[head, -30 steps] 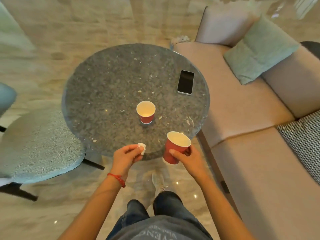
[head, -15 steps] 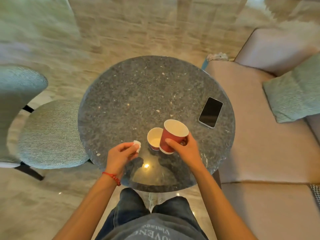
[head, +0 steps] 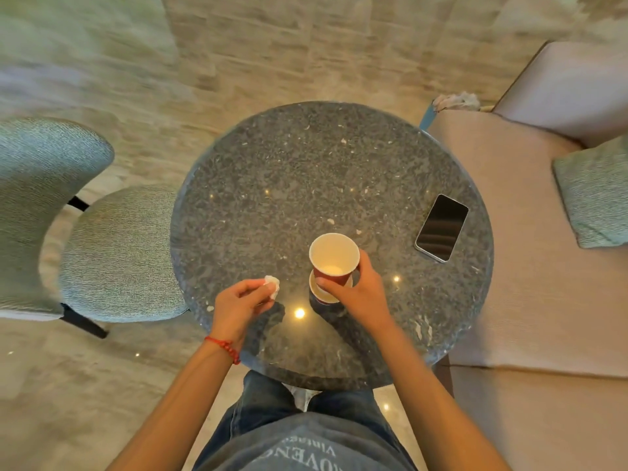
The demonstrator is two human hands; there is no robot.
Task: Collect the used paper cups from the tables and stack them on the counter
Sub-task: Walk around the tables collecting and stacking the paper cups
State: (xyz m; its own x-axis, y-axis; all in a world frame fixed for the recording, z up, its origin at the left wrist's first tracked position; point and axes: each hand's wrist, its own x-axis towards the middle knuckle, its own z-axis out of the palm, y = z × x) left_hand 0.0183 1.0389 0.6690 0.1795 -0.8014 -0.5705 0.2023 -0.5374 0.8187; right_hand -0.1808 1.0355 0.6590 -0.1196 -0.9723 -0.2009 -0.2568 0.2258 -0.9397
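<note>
The right hand (head: 360,294) has its grip wrapped around a red paper cup (head: 334,258), thumb on the near side and fingers curled round the far side. That cup sits over a second cup (head: 325,294) standing on the table (head: 306,171), its base dipping into the lower one's mouth; only the lower cup's rim and a strip of red wall show. The left hand (head: 239,305) hovers just beside them, its grip pinching a small crumpled white tissue (head: 272,285) between thumb and fingertips. A red bracelet (head: 224,348) circles that wrist. Farther right on the round speckled table lies a dark phone (head: 441,227), well apart from the cups. A grey chair (head: 85,232) stands to the left and a beige sofa (head: 530,266) with a green cushion (head: 594,195) to the right.
</note>
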